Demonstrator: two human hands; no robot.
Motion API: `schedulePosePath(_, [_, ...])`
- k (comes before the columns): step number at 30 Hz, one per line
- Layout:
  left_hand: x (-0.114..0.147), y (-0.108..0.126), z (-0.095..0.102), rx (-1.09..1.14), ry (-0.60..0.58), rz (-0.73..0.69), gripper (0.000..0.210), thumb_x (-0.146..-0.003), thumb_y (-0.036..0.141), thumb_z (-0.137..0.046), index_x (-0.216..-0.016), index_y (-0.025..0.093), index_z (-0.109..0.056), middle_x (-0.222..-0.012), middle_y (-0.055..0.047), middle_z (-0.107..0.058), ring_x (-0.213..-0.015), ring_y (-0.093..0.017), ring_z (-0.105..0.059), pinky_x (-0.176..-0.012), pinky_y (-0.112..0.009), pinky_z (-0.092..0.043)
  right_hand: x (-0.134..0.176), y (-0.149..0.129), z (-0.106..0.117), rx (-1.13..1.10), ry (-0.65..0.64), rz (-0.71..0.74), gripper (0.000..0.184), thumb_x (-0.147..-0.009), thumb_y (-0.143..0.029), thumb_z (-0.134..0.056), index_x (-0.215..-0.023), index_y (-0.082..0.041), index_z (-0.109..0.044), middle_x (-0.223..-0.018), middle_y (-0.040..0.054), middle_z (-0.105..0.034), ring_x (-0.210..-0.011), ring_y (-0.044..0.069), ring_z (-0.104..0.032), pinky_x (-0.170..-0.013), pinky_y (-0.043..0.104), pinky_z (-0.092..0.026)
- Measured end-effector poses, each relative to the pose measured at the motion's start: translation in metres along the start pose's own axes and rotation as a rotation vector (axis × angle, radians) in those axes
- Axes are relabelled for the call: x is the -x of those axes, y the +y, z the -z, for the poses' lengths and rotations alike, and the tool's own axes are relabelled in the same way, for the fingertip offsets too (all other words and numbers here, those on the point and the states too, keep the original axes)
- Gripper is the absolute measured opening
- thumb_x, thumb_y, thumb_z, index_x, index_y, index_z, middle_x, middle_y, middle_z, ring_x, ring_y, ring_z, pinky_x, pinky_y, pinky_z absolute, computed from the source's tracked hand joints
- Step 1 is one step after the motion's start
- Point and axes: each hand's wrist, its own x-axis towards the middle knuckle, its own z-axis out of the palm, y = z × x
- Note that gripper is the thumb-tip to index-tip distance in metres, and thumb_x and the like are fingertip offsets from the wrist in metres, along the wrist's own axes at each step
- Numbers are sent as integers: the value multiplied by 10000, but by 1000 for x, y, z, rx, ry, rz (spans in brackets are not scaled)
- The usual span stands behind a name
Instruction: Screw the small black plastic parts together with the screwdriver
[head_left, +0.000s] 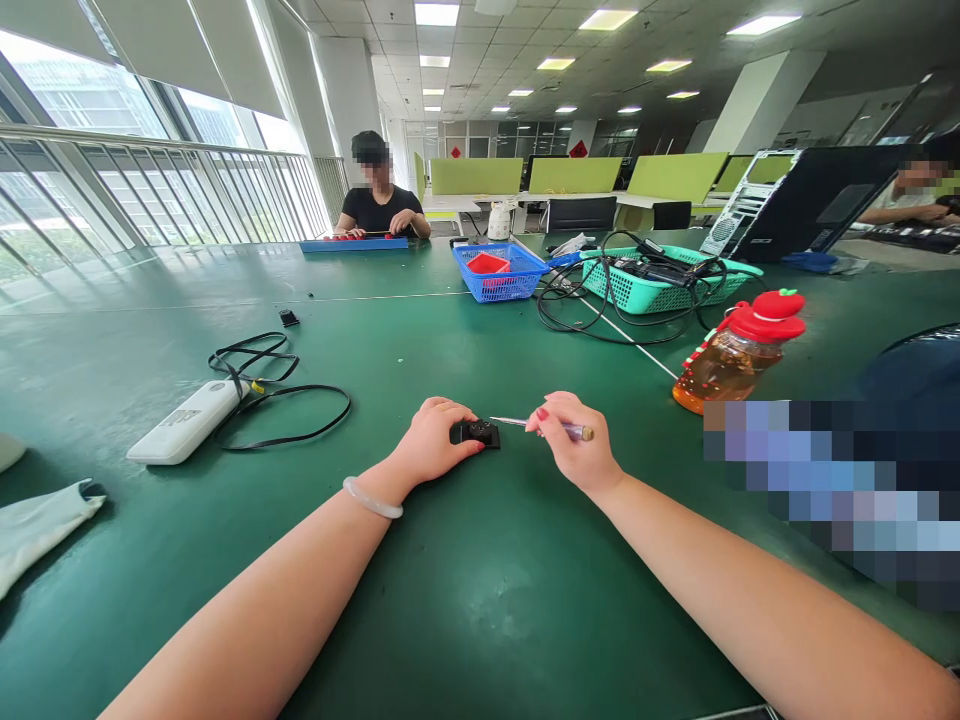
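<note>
Left hand (433, 440) grasping small black part (478, 433) on desk (465, 580); right hand (579, 455) grasping slim tool (580, 432), tip near part.

The table (480, 600) is dark green, the small part (480, 434) is black, and the tool (577, 432) has silver colour in its shaft. At far side, the left basket (514, 290) is blue, the right basket (646, 297) turquoise.

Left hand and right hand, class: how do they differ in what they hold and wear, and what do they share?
The left hand holds a small black part on the table, while the right hand grips a slender pointed tool. The left has a pale bracelet at its wrist; the right has none. Both show red nails.
</note>
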Motion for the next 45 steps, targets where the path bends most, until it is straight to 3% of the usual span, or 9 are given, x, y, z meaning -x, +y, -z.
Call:
schedulePosePath(3, [1,1,1,16,-28,-12,315,-724,381,-732,-1000,237,-682,-1143,-39,-703,-1225,-307,-496,-1090,-482,-388,-4,13,2,-200,7,-281,517,-905,-584,-477,-575,-219,-636,-574,15,-594,-550,155,-540,-584,316,-448])
schedulePosePath(7, [1,1,1,15,-38,-17,328,-729,395,-727,-1009,231,-676,-1150,-41,-699,-1229,-301,-489,-1097,-472,-378,-5,26,1,-359,33,-398,544,-857,-650,-515,-564,-212,-650,-541,7,-561,-523,140,-515,-572,301,-435])
schedulePosePath(25, [1,3,2,18,-30,-28,321,-730,410,-715,-1007,254,-675,-1094,-38,-705,-1196,-298,-517,-1070,-478,-395,-6,36,1,-363,-44,-396,553,-894,-633,-473,-592,-204,-647,-535,3,-547,-520,140,-523,-569,310,-452])
schedulePosePath(33, [2,6,3,22,-52,-3,310,-741,405,-710,-1004,247,-666,-1105,-40,-700,-1203,-304,-502,-1073,-475,-388,-9,40,-5,-553,-151,-426,312,-893,-499,-516,-791,-212,-582,-604,-31,-508,-549,133,-494,-568,302,-451])
schedulePosePath(39, [2,5,3,23,-52,2,314,-743,415,-708,-1006,249,-662,-1119,-38,-698,-1216,-306,-494,-1080,-481,-383,-10,41,-5,-583,-42,-421,251,-857,-470,-568,-808,-236,-490,-641,-37,-531,-579,143,-523,-590,321,-483])
schedulePosePath(45, [2,4,2,16,-42,-12,316,-742,424,-709,-1003,250,-669,-1101,-41,-704,-1210,-303,-505,-1079,-479,-388,-10,41,-3,-555,35,-512,341,-775,-557,-685,-863,-235,-617,-831,11,-637,-757,168,-627,-806,405,-542])
